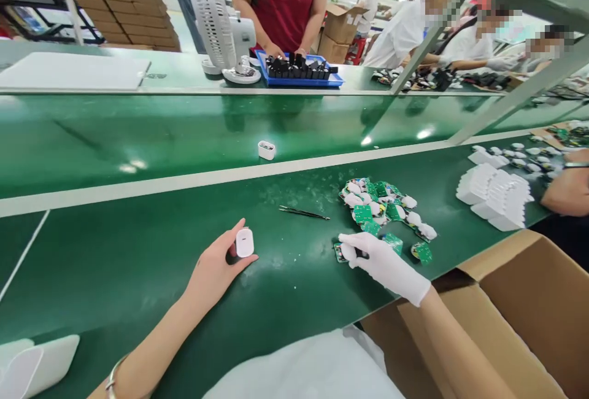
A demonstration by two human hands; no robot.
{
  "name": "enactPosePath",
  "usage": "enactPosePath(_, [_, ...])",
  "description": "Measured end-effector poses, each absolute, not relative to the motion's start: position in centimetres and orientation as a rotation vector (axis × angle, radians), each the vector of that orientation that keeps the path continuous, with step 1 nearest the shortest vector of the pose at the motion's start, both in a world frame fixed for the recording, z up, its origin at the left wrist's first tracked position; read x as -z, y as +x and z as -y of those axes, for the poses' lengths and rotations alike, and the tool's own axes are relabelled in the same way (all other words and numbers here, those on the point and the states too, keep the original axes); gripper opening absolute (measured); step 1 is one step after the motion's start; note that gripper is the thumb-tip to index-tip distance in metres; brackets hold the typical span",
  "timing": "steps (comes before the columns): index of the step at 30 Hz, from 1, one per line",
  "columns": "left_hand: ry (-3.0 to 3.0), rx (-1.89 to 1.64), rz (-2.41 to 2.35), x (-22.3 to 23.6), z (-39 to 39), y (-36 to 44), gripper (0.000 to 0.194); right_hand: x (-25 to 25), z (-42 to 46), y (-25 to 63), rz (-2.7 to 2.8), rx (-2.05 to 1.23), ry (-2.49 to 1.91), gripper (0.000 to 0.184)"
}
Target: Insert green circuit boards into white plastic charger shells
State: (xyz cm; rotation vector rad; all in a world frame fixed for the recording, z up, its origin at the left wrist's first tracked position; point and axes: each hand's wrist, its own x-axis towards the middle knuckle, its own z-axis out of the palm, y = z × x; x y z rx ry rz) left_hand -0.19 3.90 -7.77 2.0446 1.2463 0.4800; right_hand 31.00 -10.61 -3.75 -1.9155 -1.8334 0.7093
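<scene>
My bare left hand (219,256) grips a small white plastic housing (245,243) between thumb and fingers, its rounded end with a dark slot facing me. My right hand (380,258), in a white glove, pinches a green circuit board with a white part (343,253) just above or on the green bench. Beyond the right hand lies a heap of similar circuit boards with white parts (363,202). A pair of dark tweezers (304,212) rests on the bench between the hands, farther from me. Another white housing (266,150), with its open top showing parts inside, stands on the shiny green belt.
White plastic pieces in rows (497,193) lie at right near another person's arm (568,184). An open cardboard box (515,319) sits at the bench's front right. Across the belt are a white fan (214,24), a blue tray (306,81) of black parts, and a person in red.
</scene>
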Motion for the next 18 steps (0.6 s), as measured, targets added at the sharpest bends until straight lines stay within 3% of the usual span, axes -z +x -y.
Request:
enactPosePath(3, [2.087,-0.504,-1.118,7.6,-3.4,0.0,0.067,4.1,9.6,29.6,1.626,-0.696,-1.911,0.008])
enactPosePath(6, [2.136,-0.562,-1.019,7.4,-2.9,0.1,0.068,3.4,8.2,26.8,1.519,-0.851,-1.683,0.027])
enactPosePath(9, [2.195,-0.675,-0.936,7.4,-2.6,0.2,0.067,2.4,6.6,23.5,1.532,-0.981,-1.38,0.026])
enactPosePath(15, [2.294,-0.911,-0.74,7.5,-2.5,0.0,0.072,2.7,3.7,20.5,1.804,-0.558,-1.185,0.029])
enactPosePath(18, [2.336,-0.947,-0.732,7.4,-2.5,-0.1,0.073,3.0,3.5,20.7,1.783,-0.621,-1.228,0.035])
